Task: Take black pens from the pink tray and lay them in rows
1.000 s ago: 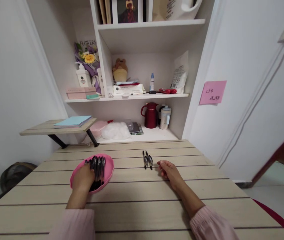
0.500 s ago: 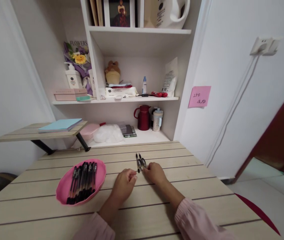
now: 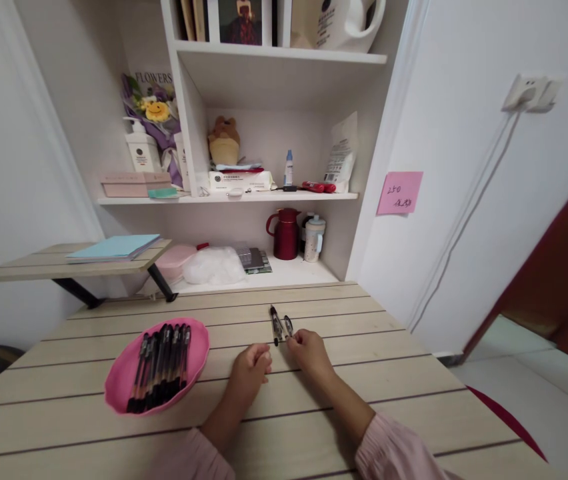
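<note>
Two slim black-and-clear pieces lie close together near the middle of the wooden table. One is a pen (image 3: 276,324) pointing away from me. Beside it is a second, shorter-looking pen (image 3: 289,326), its near end pinched between the fingers of my right hand (image 3: 310,351). My left hand (image 3: 250,369) rests just left of them, its fingers curled in; whatever they may hold is hidden. To the left, a pink scalloped dish (image 3: 115,375) holds several black pens (image 3: 163,360) lying side by side.
A small raised shelf (image 3: 59,268) with blue paper (image 3: 115,247) stands at the back left. Behind the table, white shelving (image 3: 264,198) holds a red jug (image 3: 286,235), a pale cup (image 3: 314,239) and a plastic bag (image 3: 214,265). A pink note (image 3: 399,193) is on the wall.
The pieces in front of me have shifted: the one by my right hand now shows less length, and the other is angled slightly. My left hand has moved slightly down and left.
</note>
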### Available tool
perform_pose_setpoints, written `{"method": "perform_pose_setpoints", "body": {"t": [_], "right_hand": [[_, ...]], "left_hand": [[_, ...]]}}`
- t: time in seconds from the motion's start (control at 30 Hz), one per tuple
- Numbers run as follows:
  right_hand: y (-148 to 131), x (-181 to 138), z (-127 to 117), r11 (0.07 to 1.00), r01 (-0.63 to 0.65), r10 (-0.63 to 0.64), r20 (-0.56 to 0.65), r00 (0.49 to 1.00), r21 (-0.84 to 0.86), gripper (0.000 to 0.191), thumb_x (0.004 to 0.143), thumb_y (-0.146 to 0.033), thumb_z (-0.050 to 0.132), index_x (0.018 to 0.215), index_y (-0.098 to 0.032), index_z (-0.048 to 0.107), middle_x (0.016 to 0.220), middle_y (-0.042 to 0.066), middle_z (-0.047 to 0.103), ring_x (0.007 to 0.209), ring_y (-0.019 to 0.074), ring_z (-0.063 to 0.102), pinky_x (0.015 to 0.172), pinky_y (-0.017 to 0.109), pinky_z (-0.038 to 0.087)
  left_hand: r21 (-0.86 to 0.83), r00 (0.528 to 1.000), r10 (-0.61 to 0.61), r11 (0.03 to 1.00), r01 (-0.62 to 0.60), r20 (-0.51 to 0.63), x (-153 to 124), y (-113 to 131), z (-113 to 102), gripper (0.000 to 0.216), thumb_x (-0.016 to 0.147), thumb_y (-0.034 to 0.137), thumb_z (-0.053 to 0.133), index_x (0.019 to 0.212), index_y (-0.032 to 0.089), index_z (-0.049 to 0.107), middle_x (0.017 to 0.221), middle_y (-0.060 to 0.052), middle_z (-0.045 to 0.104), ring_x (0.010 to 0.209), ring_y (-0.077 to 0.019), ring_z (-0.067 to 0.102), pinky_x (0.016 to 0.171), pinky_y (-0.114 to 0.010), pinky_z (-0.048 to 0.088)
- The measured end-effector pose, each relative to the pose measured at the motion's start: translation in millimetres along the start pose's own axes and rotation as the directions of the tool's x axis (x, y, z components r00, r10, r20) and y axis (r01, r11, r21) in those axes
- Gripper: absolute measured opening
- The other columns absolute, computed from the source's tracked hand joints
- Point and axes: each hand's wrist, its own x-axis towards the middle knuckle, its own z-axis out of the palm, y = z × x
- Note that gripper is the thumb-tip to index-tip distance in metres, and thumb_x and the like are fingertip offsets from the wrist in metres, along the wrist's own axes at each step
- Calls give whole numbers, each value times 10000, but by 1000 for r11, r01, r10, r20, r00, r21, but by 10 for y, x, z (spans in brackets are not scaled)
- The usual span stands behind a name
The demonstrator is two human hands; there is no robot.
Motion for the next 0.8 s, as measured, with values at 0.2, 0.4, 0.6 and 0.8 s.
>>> {"method": "perform_pose_setpoints", "body": {"t": [0.2, 0.4, 0.6, 0.8], "right_hand": [[-150, -430, 183, 939, 41, -98, 153, 983, 341, 191, 675, -244, 518, 500, -182, 472, 479, -31, 494, 471, 93, 412, 470, 213, 284], [-42, -210, 8, 972, 39, -89, 208, 974, 233, 71, 690, -212, 548, 633, -187, 513, 581, -17, 551, 559, 119, 486, 529, 215, 319], [31, 212, -74, 975, -44, 52, 29, 998, -218, 175, 693, -154, 570, 854, -178, 503, 756, 52, 621, 695, 161, 549, 599, 240, 316], [12, 188, 80, 920, 16, 13, 71, 997, -391, 216, 715, -77, 515, 914, -160, 500, 866, 101, 639, 782, 188, 584, 611, 257, 308]], "left_hand": [[-619, 980, -200, 770, 156, -2, -48, 65, 39, 280, 767, 297, 588, 994, 148, 523, 744, -67, 642, 697, -165, 641, 647, -277, 491], [-673, 964, -267, 716, 186, -17, -63, 94, -63, 164, 805, 237, 509, 955, 171, 497, 549, 49, 509, 481, -91, 550, 479, -198, 428], [-581, 971, -238, 789, 202, 15, -65, 54, 6, 210, 776, 320, 518, 918, 164, 514, 527, 78, 457, 308, -5, 257, 327, -135, 114], [-462, 981, -183, 866, 190, 61, -98, 28, 58, 325, 733, 423, 530, 934, 167, 525, 506, 79, 466, 288, -7, 217, 332, -168, 73]]}}
